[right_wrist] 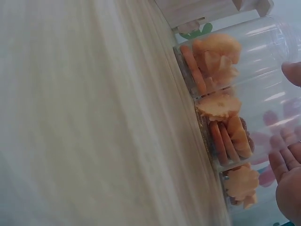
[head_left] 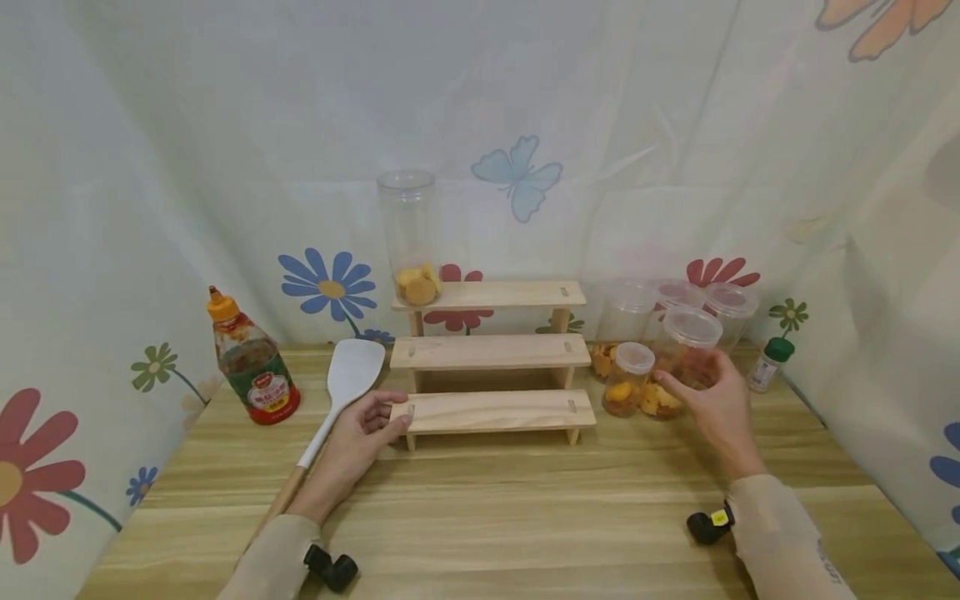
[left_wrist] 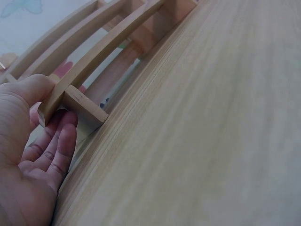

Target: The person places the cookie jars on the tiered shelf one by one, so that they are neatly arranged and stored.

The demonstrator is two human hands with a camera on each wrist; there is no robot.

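The step in hand looked to be taking hold of a jar on the right while the shelf was steadied on the left. The right hand (head_left: 720, 404) grasped a clear biscuit jar (head_left: 670, 354), its thumb on the side toward the shelf and its fingers round the far side; how firm that hold was could not be told. The jar stood upright on the wooden table (head_left: 510, 500), to the right of the three-tier wooden shelf (head_left: 491, 352), with a small lidded jar (head_left: 628, 379) just beside it and more clear jars (head_left: 731, 308) close behind. The left hand (head_left: 358, 433) gripped the left end of the lowest tier, thumb above and fingers below. A tall clear jar (head_left: 407, 237), with a few biscuits at its bottom, stood at the left end of the top tier. As a judgement, the next move called for a straight lift, so that the jar would come free of its neighbours without tipping the small one, and for a light left hold, since a push on that overhanging end could have shifted the shelf and rocked the tall jar above.
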